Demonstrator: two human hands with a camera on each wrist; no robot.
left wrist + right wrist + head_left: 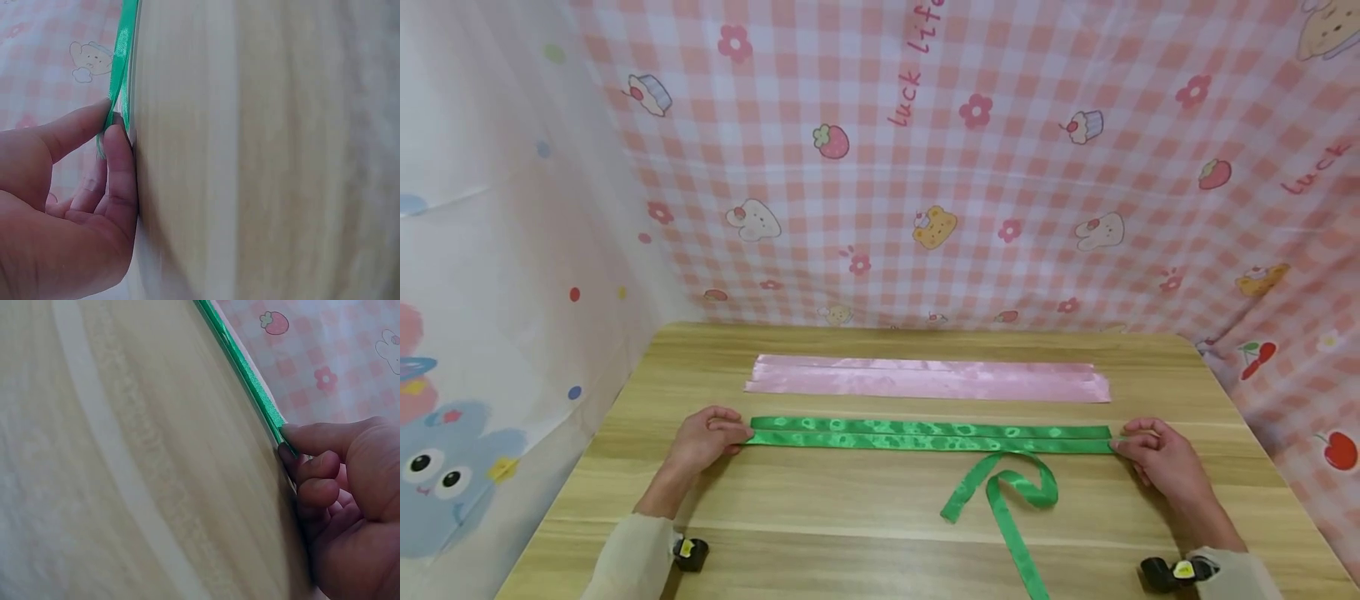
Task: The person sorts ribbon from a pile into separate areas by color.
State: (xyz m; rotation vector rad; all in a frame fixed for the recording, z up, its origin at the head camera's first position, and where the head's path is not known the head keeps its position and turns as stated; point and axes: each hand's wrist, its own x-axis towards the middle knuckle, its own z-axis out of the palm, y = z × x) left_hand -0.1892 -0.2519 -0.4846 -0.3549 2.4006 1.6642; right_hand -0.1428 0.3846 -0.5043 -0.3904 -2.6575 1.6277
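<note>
Two shiny green ribbon strips (925, 437) lie side by side across the table. My left hand (707, 437) pinches the left end of the nearer strip between thumb and fingertip; in the left wrist view that green ribbon end (119, 81) comes out from between the fingers. At the other end, my right hand (1157, 458) pinches the same strip, and the right wrist view has the green ribbon (244, 362) running taut to the thumb (319, 436). A loose green ribbon (1011, 533) curls on the table in front of the strips and runs off the bottom edge.
Behind the green strips, pink ribbon strips (925, 380) lie flat in a parallel band. The wooden table (820, 533) meets a pink checked cloth (865, 192) at the back. A white printed cloth (490, 250) hangs at the left.
</note>
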